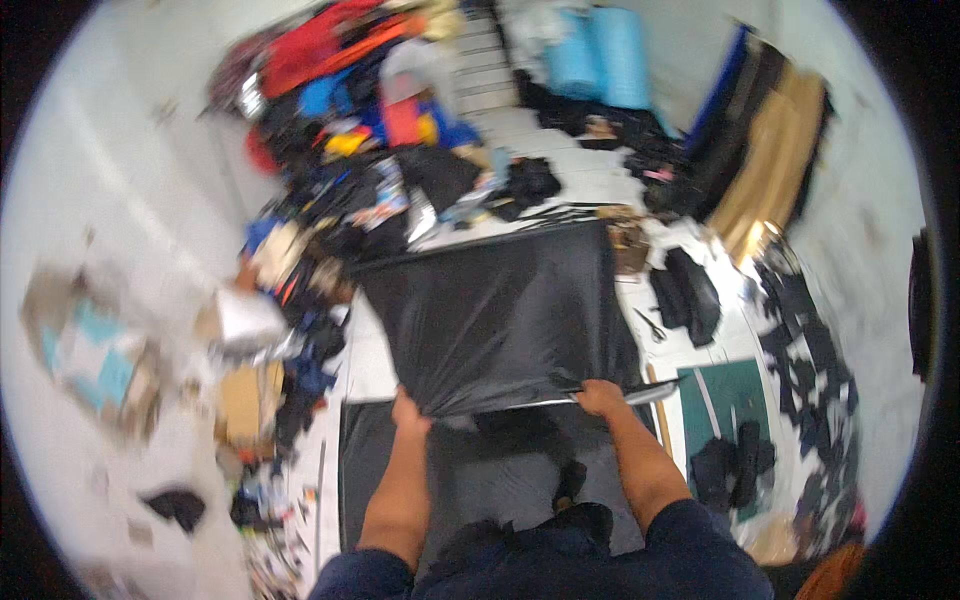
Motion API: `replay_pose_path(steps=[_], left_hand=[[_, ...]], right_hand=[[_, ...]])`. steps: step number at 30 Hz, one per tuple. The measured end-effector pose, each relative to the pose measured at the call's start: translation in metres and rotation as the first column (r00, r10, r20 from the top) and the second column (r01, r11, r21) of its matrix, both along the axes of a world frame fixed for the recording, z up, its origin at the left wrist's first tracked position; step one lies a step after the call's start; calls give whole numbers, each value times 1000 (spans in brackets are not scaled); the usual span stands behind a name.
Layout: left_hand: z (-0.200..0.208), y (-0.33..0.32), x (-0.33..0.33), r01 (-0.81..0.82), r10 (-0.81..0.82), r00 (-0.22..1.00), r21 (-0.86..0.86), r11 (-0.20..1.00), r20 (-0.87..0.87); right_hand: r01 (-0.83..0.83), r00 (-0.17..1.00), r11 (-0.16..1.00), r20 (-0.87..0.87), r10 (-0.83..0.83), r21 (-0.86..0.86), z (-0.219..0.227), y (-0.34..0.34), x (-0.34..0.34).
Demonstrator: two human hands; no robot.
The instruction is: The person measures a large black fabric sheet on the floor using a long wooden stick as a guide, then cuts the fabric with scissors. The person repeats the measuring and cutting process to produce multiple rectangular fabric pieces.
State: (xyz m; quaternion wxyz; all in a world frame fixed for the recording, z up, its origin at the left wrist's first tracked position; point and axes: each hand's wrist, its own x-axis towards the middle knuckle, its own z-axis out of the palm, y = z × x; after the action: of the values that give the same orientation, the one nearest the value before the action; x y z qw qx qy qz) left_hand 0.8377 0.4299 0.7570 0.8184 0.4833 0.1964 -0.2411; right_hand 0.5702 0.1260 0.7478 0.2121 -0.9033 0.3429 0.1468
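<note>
A wide sheet of shiny black fabric (500, 310) stretches out in front of me, creased toward its near edge. My left hand (407, 410) is closed on the near left corner. Toward the near right corner, my right hand (598, 397) grips the same edge, which lifts and shows a pale strip beneath it. Below and nearer to me lies another dark layer (370, 450), partly hidden by my arms and body. A dark shoe or foot (570, 480) shows on it. The picture is somewhat blurred, so the fingertips are indistinct.
Scissors (652, 325) and folded black cloth (688, 297) lie on the right, beyond a green cutting mat (755, 385). Heaped colourful fabrics (330, 100) fill the far left. Light blue rolls (620, 55) and tan rolled material (775, 150) stand at the back. Dark scraps (815, 390) line the right side.
</note>
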Motion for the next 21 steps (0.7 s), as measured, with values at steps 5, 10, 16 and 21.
replay_pose_path(steps=[5, 10, 16, 21], left_hand=[[-56, 64, 25, -72, 81, 990, 87, 994, -112], [-88, 108, 57, -165, 162, 980, -14, 986, -112], [-25, 57, 68, -155, 164, 976, 74, 985, -145], [-28, 69, 92, -276, 268, 954, -51, 960, -135]], right_hand=[[-19, 995, 985, 93, 35, -170, -18, 58, -3], [15, 974, 991, 226, 16, -131, -14, 95, 19], [112, 936, 978, 349, -44, -178, 17, 75, 40], [124, 901, 982, 431, -53, -139, 46, 77, 88]])
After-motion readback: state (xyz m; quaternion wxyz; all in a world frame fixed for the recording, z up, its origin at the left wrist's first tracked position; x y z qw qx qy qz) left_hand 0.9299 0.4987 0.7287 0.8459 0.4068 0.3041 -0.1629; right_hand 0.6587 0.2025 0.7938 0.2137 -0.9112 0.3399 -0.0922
